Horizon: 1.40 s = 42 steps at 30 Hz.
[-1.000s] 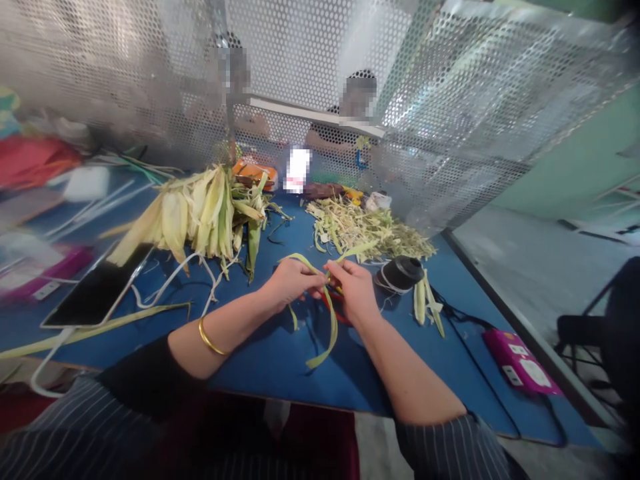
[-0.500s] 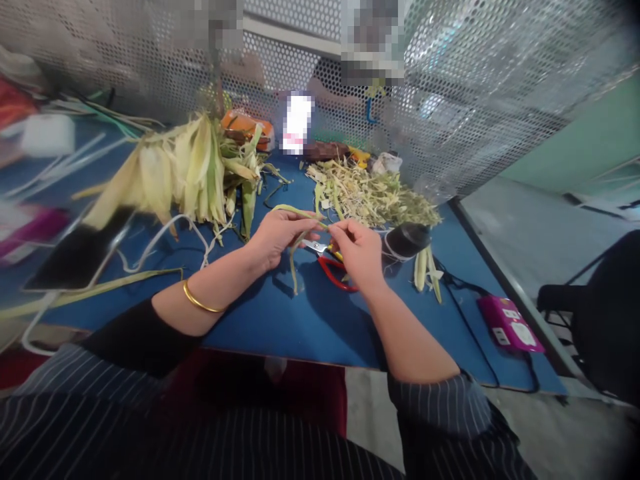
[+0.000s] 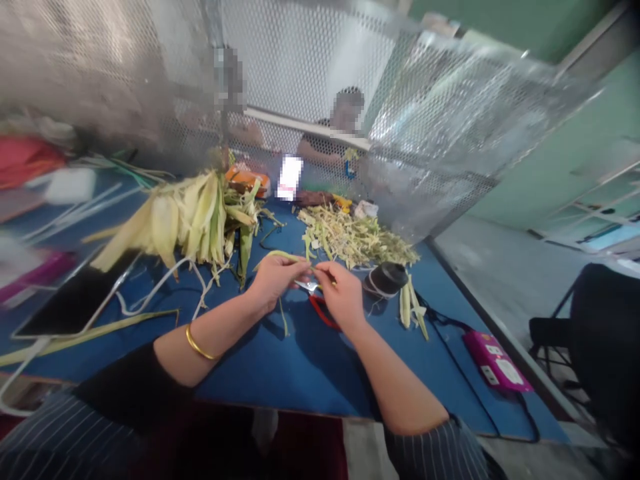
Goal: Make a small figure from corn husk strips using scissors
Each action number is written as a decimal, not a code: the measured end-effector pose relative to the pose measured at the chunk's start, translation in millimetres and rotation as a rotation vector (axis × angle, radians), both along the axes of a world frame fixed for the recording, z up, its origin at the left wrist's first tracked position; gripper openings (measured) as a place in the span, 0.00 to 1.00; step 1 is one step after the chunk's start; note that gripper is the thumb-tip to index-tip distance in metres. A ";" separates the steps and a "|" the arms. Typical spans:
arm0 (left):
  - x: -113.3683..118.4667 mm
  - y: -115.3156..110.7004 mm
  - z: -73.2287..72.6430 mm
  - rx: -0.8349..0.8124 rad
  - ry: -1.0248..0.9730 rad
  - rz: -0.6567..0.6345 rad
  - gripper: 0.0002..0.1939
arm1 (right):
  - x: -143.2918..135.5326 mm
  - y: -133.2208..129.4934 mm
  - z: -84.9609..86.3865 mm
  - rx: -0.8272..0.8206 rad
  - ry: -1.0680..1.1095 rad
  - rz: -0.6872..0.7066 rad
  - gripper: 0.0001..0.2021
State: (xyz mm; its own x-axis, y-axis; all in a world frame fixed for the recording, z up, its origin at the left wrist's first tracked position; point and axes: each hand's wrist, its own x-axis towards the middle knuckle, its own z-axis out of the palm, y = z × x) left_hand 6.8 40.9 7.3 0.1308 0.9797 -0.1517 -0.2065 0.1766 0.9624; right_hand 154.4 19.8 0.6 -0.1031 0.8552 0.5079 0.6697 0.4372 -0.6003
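Husk strip: the pale green strip (image 3: 281, 253) lies left of the black spool (image 3: 389, 277), arching over the left hand (image 3: 273, 280); a narrow end hangs below.
Left fingers: clamped on the strip, thumb on top, probably to steady it.
Right fingers: the right hand (image 3: 343, 293) pinches just beside the left, seemingly on the same strip, perhaps keeping it taut; the contact is partly hidden.
Scissors: the red-handled scissors (image 3: 320, 308) sit left of the spool, under the right hand, likely handy for trimming; whether gripped or lying, one cannot tell.
Shreds: the heap (image 3: 357, 240) lies beyond the spool, seemingly out of the hands' way.
Husks: the bundle (image 3: 195, 220) stands well left of the spool.
Edges: the bench (image 3: 310, 373) ends nearer the person than the spool; its right edge runs past the purple power box (image 3: 497, 363), right of the spool.
Room: blue surface spans from below the scissors to the near edge, leaving space for the forearms.
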 end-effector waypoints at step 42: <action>-17.4 5.7 17.0 0.120 0.207 -0.275 0.15 | 12.1 4.2 9.1 0.161 -0.087 0.064 0.09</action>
